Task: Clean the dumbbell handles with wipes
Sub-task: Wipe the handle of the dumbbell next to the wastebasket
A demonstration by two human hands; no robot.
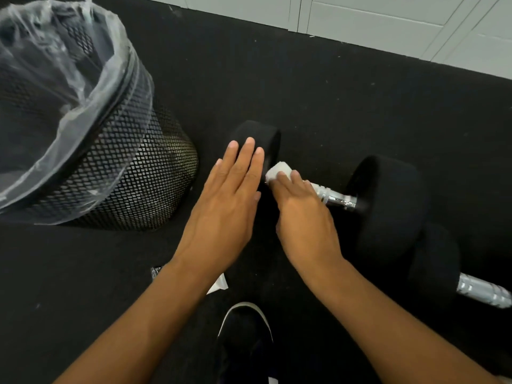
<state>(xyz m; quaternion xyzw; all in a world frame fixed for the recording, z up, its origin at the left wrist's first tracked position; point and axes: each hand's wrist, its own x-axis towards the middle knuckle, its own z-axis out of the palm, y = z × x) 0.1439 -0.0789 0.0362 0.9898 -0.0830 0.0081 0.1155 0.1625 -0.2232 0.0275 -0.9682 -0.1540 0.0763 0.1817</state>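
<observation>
Mesh wastebasket [116, 173], black and lined with a clear plastic bag [55, 79], is standing at the far left on the dark rubber floor [304, 92]. Just right of it, the left hand [230, 195] is lying flat with its fingers straight and together, pressing against the black left weight [263, 137] of the near dumbbell. A scrap of white packaging [219, 284] is peeking out from under the left forearm, with something small and silvery [155, 271] at its other side that is too hidden to name. Below, a black shoe with a white sole edge [243, 336] is showing between the two arms. The right hand [302, 206] is curling over the dumbbell handle [335, 199], gripping a folded white wipe [278, 171] around the end of the bar next to the left weight; the knurled chrome is showing bare between the hand and the large right weight [388, 206]. Further right, a second dumbbell [437, 270] is lying just beside the first, its chrome handle [482, 292] running off toward the right edge. A pale panelled wall [388, 20] is bordering the floor along the top right.
</observation>
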